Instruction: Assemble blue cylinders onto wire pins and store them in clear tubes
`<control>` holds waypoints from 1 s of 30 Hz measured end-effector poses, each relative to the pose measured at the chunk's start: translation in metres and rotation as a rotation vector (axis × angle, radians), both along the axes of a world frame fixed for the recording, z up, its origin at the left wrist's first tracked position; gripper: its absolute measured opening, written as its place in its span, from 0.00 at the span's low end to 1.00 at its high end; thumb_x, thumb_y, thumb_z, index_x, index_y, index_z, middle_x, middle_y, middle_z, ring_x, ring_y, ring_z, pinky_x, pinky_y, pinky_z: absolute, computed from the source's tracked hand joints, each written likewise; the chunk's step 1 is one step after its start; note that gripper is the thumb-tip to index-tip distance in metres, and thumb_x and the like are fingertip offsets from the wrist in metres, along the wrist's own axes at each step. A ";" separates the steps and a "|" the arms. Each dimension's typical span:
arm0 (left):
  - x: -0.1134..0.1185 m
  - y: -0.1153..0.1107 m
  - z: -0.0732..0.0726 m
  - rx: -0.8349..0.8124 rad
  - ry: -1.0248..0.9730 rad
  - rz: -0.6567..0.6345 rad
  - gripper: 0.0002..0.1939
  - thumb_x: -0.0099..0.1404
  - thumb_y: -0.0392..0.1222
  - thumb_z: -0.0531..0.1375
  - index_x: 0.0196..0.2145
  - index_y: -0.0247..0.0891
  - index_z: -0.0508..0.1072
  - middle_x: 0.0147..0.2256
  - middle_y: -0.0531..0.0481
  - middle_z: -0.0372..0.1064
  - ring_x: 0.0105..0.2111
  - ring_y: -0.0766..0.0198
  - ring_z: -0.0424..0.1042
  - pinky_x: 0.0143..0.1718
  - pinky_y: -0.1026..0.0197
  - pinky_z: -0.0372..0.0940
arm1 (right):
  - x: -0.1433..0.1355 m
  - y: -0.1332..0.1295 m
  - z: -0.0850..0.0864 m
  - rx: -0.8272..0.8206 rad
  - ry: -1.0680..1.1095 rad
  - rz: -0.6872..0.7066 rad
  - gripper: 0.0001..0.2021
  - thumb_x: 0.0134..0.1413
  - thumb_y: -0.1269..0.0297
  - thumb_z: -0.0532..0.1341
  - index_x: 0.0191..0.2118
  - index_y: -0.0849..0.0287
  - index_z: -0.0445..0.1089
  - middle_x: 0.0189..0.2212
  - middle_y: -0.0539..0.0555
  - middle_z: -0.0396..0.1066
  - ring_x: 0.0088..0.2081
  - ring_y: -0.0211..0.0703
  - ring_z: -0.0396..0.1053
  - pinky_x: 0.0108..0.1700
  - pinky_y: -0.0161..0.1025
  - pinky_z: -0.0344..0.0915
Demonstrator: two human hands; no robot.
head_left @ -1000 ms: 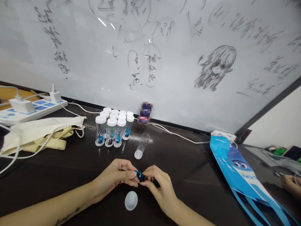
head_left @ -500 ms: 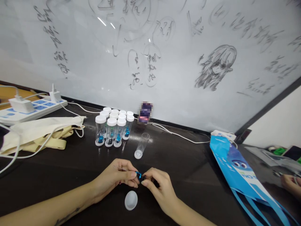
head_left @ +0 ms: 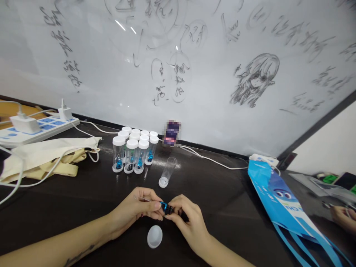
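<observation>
Between my hands is a small blue-and-black part (head_left: 166, 208), its exact kind too small to tell. My left hand (head_left: 146, 206) pinches its blue end, and a thin pale rod or wire sticks out from those fingers to the left. The fingertips of my right hand (head_left: 190, 218) close on the black end. Just below my hands a round white cap (head_left: 154, 236) lies on the dark table. Beyond them stands a clear tube (head_left: 169, 170) without a lid, its base white.
Several white-capped clear tubes (head_left: 131, 157) with blue parts inside stand behind. A phone (head_left: 171, 132) leans on the whiteboard (head_left: 205, 89). Left are a power strip (head_left: 50, 124) and a cream cloth bag (head_left: 41, 159); right, a blue bag (head_left: 278, 193) and another person's hand (head_left: 343, 218).
My right fingertips have shifted slightly, so more of the part's black end shows. My left hand stays almost still.
</observation>
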State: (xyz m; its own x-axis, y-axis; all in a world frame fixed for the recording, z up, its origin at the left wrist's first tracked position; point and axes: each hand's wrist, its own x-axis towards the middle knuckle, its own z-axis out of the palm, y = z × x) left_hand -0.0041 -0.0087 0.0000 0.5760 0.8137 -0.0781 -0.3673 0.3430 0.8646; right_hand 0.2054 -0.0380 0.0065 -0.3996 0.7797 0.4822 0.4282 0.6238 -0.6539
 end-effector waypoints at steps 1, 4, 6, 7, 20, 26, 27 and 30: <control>0.000 0.000 0.000 0.002 0.000 -0.002 0.06 0.57 0.37 0.69 0.31 0.30 0.79 0.29 0.42 0.81 0.29 0.63 0.78 0.33 0.66 0.71 | 0.000 0.000 -0.001 0.015 0.002 0.006 0.02 0.60 0.67 0.63 0.37 0.58 0.70 0.31 0.52 0.68 0.31 0.40 0.66 0.34 0.36 0.63; 0.000 0.001 0.001 0.004 -0.001 -0.002 0.06 0.57 0.37 0.69 0.32 0.30 0.79 0.29 0.42 0.81 0.28 0.64 0.78 0.33 0.66 0.71 | 0.000 0.000 -0.002 0.039 0.002 0.013 0.01 0.60 0.68 0.62 0.37 0.57 0.70 0.32 0.52 0.69 0.32 0.41 0.67 0.34 0.36 0.63; 0.001 0.001 0.001 0.005 -0.001 -0.005 0.06 0.57 0.37 0.68 0.32 0.30 0.79 0.29 0.42 0.81 0.28 0.64 0.78 0.33 0.66 0.70 | 0.001 0.000 -0.002 0.046 0.002 0.014 0.01 0.61 0.68 0.62 0.37 0.57 0.71 0.32 0.53 0.69 0.31 0.41 0.67 0.34 0.37 0.63; 0.001 0.001 0.001 0.005 -0.001 -0.007 0.06 0.57 0.37 0.68 0.32 0.30 0.79 0.29 0.42 0.81 0.28 0.63 0.78 0.33 0.66 0.71 | 0.001 0.001 -0.002 0.047 0.002 0.013 0.01 0.61 0.68 0.62 0.36 0.57 0.71 0.32 0.53 0.69 0.31 0.41 0.67 0.34 0.37 0.63; 0.001 0.001 0.001 -0.001 0.006 0.026 0.07 0.57 0.38 0.69 0.31 0.32 0.79 0.29 0.44 0.80 0.29 0.63 0.78 0.34 0.64 0.71 | 0.000 -0.001 0.006 -0.140 -0.074 -0.005 0.09 0.65 0.60 0.57 0.37 0.58 0.69 0.29 0.50 0.69 0.30 0.39 0.66 0.35 0.35 0.62; 0.001 0.000 0.001 -0.009 0.011 0.034 0.06 0.57 0.38 0.69 0.31 0.31 0.79 0.29 0.43 0.80 0.29 0.62 0.79 0.34 0.65 0.71 | 0.000 -0.001 0.006 -0.126 -0.079 -0.009 0.15 0.68 0.59 0.51 0.32 0.58 0.67 0.27 0.50 0.66 0.29 0.39 0.65 0.33 0.35 0.60; 0.001 0.000 0.001 -0.012 0.010 0.034 0.06 0.57 0.38 0.69 0.31 0.31 0.79 0.29 0.43 0.80 0.29 0.62 0.79 0.34 0.65 0.71 | 0.000 -0.001 0.006 -0.123 -0.093 -0.013 0.16 0.69 0.60 0.50 0.31 0.58 0.66 0.26 0.50 0.66 0.29 0.39 0.65 0.33 0.35 0.60; 0.001 0.001 0.001 -0.009 0.001 0.033 0.06 0.57 0.38 0.69 0.31 0.31 0.79 0.29 0.43 0.80 0.29 0.63 0.78 0.34 0.65 0.71 | 0.000 0.000 0.004 -0.109 -0.081 -0.015 0.10 0.66 0.63 0.55 0.34 0.58 0.68 0.28 0.50 0.67 0.29 0.39 0.65 0.33 0.35 0.61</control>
